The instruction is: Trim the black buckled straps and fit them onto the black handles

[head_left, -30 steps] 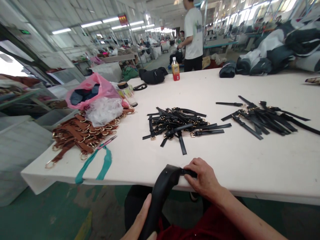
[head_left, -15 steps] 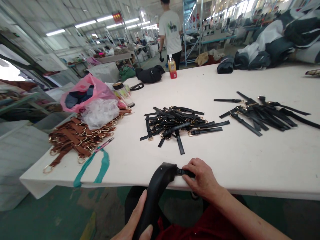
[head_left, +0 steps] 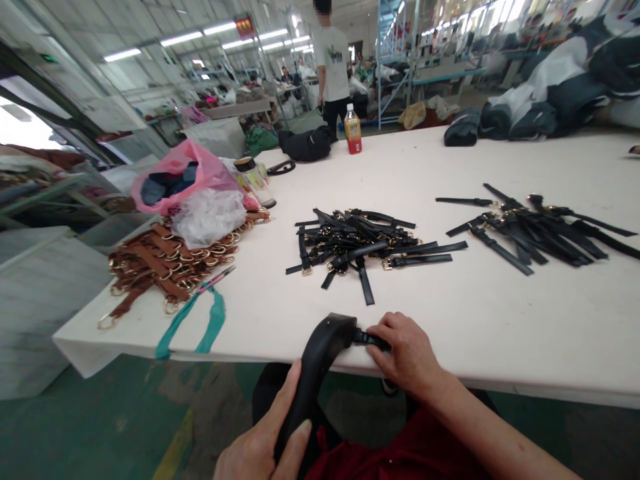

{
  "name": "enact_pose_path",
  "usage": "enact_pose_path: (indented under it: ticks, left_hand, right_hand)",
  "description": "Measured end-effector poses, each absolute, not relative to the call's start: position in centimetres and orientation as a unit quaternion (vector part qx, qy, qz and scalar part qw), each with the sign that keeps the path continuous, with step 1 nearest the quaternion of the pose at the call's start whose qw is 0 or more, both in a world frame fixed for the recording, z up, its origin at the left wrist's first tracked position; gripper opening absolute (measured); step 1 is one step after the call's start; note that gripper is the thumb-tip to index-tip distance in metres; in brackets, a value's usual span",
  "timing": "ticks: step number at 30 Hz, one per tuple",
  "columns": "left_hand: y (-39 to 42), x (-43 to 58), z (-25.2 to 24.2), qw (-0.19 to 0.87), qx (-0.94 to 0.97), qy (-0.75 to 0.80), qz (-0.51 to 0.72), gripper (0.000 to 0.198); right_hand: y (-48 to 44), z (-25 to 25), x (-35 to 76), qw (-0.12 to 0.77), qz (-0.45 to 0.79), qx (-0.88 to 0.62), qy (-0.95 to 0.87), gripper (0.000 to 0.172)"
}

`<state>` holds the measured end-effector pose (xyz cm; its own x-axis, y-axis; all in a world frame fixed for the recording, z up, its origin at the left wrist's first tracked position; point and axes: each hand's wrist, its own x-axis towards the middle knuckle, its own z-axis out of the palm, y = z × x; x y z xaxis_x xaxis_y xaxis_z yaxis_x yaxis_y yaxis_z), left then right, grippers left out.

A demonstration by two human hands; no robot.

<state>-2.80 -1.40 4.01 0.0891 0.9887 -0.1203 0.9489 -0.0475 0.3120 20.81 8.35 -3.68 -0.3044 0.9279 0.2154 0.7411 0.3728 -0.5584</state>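
My left hand (head_left: 270,423) is wrapped round a smooth, curved black handle-shaped piece (head_left: 315,370), whose broad end lies over the table's front edge. What kind of thing it is I cannot tell. At that broad end, a short black strap (head_left: 364,336) is pinched between the thumb and fingers of my right hand (head_left: 405,347). The strap meets the black piece; whether it is joined to it is unclear. Beyond my hands lies a heap of black straps with gold buckles (head_left: 357,243). A second group of black buckled straps (head_left: 540,233) is spread to the right.
Brown straps with gold rings (head_left: 165,263), a teal ribbon (head_left: 213,320) and pink-handled snips (head_left: 215,279) lie left on the white table (head_left: 450,333). A pink bag (head_left: 200,167), a jar (head_left: 255,180) and a drink bottle (head_left: 353,132) stand farther back. A person (head_left: 333,67) is beyond the table.
The view has shifted slightly, so the table's things appear a little farther right. Both hands keep their hold. The person in the background has moved a little farther away.
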Motion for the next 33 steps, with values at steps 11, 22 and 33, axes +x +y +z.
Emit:
enact_pose_path:
  ticks: [11,22,33]
  left_hand:
    - [-1.7,-2.4,4.1,0.187,0.703,0.684,0.052,0.052]
    - [-1.7,-2.2,4.3,0.194,0.694,0.691,0.067,0.052]
    - [-1.7,-2.9,3.9,0.198,0.691,0.692,0.069,0.052]
  right_hand:
    - [8.1,-4.0,19.7,0.288,0.125,-0.504,-0.805,0.010]
    - [8.6,-3.8,19.6,0.316,0.241,-0.531,-0.748,0.010]
    - [9.4,-3.9,20.0,0.348,0.328,-0.551,-0.684,0.018]
